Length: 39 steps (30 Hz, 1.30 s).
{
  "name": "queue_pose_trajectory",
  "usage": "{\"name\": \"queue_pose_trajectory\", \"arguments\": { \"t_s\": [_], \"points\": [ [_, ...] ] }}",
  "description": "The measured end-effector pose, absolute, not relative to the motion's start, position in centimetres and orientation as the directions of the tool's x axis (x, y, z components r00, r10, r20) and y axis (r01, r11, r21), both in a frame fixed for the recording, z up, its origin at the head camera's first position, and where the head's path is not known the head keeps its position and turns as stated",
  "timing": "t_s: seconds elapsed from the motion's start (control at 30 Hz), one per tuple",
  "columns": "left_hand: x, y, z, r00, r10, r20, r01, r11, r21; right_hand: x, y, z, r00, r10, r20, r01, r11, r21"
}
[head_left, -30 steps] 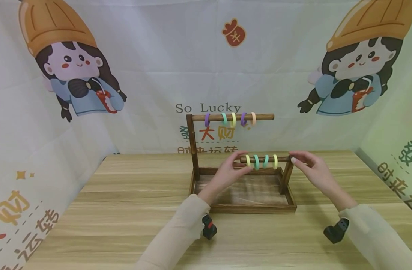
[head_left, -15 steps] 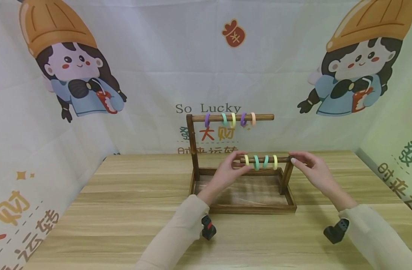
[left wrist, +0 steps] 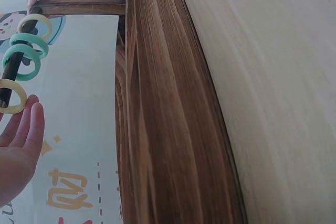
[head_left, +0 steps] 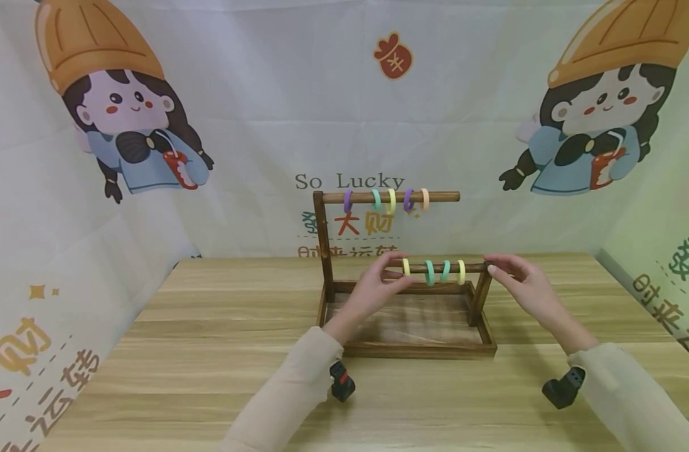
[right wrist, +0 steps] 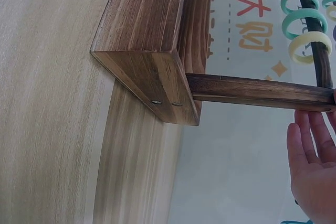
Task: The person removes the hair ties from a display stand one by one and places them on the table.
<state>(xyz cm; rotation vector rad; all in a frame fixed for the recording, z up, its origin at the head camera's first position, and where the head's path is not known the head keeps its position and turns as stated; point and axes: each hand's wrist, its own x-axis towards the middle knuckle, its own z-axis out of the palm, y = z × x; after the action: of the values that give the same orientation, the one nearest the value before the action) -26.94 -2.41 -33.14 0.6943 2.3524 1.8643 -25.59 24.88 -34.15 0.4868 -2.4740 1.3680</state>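
- Where the lower rod [head_left: 443, 268] of the wooden rack [head_left: 418, 347] juts free at its left end, the left hand [head_left: 378, 285] pinches a yellow ring [head_left: 406, 267] between thumb and fingertips; the ring sits right at that free end, apart from the other three
- The right hand [head_left: 519, 282] grips the rod's right end with curled fingers, just above the short post [head_left: 481, 295]
- Two green rings [head_left: 437, 271] and a second yellow ring [head_left: 461, 271] hang on the rod between the hands, close together
- The upper rod [head_left: 389, 197] carries five rings [head_left: 385, 200]: purple, green, yellow, purple, orange
- The rack's tray stands on a pale wooden table [head_left: 209, 351]; printed cartoon cloth [head_left: 130, 138] backs the scene
- From the left wrist view the yellow ring [left wrist: 11, 96] lies just off the fingertips [left wrist: 31, 114]; whether it touches them there, I cannot tell
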Motion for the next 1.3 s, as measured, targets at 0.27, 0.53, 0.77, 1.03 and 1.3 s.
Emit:
{"name": "queue_pose_trajectory", "arguments": {
  "t_s": [0.27, 0.53, 0.77, 1.03, 1.3],
  "points": [
    [-27.7, -3.1, -34.2, -0.891, 0.37, 0.265, 0.341, 0.159, 0.927, -25.6, 24.9, -34.2, -0.9, -0.165, 0.403, -0.43, 0.485, -0.762],
    [-28.3, -3.7, -35.6, -0.89, 0.359, 0.281, 0.366, 0.196, 0.91, -25.6, 25.0, -34.3, -0.905, -0.168, 0.391, -0.421, 0.488, -0.765],
    [-28.0, -4.2, -35.6, -0.879, 0.374, 0.294, 0.401, 0.249, 0.882, -25.6, 25.0, -34.3, -0.904, -0.169, 0.393, -0.424, 0.486, -0.765],
    [-25.8, -4.9, -33.6, -0.863, 0.395, 0.315, 0.431, 0.249, 0.867, -25.7, 25.1, -34.3, -0.905, -0.173, 0.388, -0.42, 0.491, -0.763],
    [-27.1, -5.9, -35.4, -0.856, 0.388, 0.342, 0.47, 0.306, 0.828, -25.7, 25.2, -34.4, -0.91, -0.172, 0.376, -0.41, 0.499, -0.764]
  ]
}}
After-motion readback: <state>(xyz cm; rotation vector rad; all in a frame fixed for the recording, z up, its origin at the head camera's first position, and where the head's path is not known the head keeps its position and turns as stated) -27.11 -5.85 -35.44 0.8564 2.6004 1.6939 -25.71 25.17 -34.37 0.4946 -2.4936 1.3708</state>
